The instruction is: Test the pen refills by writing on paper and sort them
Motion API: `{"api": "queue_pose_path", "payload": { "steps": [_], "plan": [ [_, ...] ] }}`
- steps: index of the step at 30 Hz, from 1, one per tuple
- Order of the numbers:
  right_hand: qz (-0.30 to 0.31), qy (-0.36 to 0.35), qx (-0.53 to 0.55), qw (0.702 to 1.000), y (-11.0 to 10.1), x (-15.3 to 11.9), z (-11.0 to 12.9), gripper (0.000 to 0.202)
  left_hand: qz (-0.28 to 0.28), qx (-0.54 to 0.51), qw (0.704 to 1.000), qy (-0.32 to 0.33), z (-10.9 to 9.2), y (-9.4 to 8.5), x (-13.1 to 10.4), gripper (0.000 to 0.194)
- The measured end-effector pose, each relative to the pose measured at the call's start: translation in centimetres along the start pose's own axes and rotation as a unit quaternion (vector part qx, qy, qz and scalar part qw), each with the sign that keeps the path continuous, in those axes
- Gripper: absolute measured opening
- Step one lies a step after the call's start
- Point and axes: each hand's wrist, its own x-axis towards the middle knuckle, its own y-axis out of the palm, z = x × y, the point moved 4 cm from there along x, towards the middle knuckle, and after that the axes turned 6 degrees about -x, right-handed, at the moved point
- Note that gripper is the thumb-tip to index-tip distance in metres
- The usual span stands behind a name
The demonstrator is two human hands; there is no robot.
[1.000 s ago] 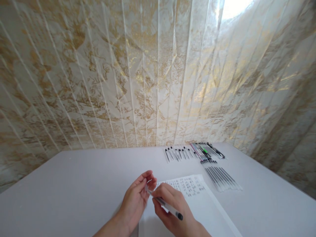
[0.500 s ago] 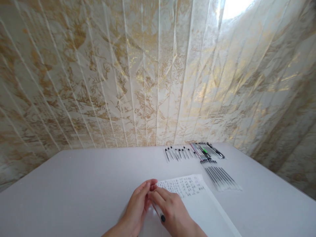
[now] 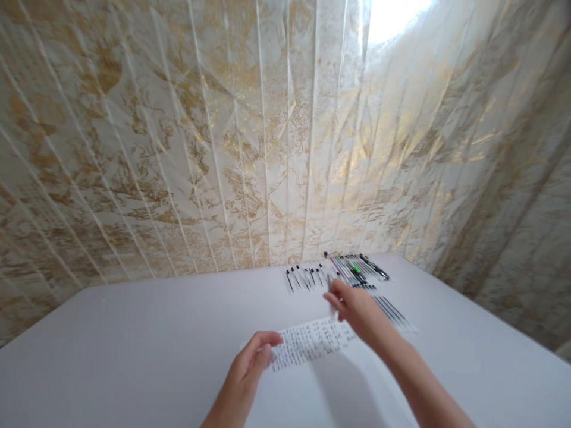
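Note:
My right hand (image 3: pixel 345 297) is closed round a clear-barrelled pen (image 3: pixel 330 283) with a black end, held roughly upright over the far edge of the written sheet. Motion blurs the pen, and the fingers cover part of it. Near the sheet's left side is my left hand (image 3: pixel 252 365), its fingers loosely curled and the thumb a little apart from the index finger. Nothing shows in it. Several rows of handwriting fill the top of the white paper (image 3: pixel 307 386); its lower part is blank, with the right arm's shadow across it.
Several black-tipped pens (image 3: pixel 307 278) lie in a row near the back of the white table (image 3: pixel 147 345). To their right is a cluster of pens (image 3: pixel 366 268), one with a green part. Thin dark refills or pens (image 3: pixel 395 314) lie partly behind my right forearm. A gold-patterned curtain (image 3: pixel 223 148) hangs behind.
My hands, together over the paper before, have come apart. The right has moved forward and right with the pen, which now stands upright. The left stays near the sheet. The view has shifted slightly.

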Motion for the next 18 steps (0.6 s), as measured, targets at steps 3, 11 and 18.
{"api": "queue_pose_path", "payload": {
  "steps": [3, 11, 18],
  "plan": [
    [0.041, 0.181, -0.174, 0.967, -2.5, 0.4, -8.6, 0.021, -0.011, 0.066, 0.997, 0.028, -0.7, 0.1, -0.3, 0.029],
    [0.095, 0.292, -0.189, 0.933, -1.5, -0.8, -18.7, 0.029, -0.024, 0.100, 0.994, 0.026, -1.0, 0.3, 0.0, 0.026],
    [0.143, 0.310, -0.132, 0.930, -0.6, -1.4, -20.0, 0.040, -0.031, 0.094, 0.995, 0.012, -0.6, 0.2, 0.1, 0.028]
  ]
}}
